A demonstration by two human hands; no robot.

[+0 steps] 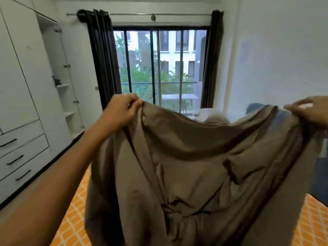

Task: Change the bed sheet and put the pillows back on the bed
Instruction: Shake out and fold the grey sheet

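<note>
While both hands are up, left hand (122, 107) fingers (136, 103) pinching sheet (186, 166) top edge, right hand (312, 109) gripping other corner, bed (74, 210) below.

Counts: 2 hands up, left hand (122, 108) and right hand (309, 110), each pinching the top edge of 1 brown sheet (186, 166). 1 bed with an orange lattice-pattern cover (76, 206), showing at its left and right edges under the sheet. 2 dark curtains: left curtain (102, 57), right curtain (211, 61), on 1 rod (159, 14). 1 window (159, 66) with 4 glass sections. 1 white wardrobe (21, 86) with 3 drawer handles (15, 159). Items at the bed's far edge too blurred to count.
</note>
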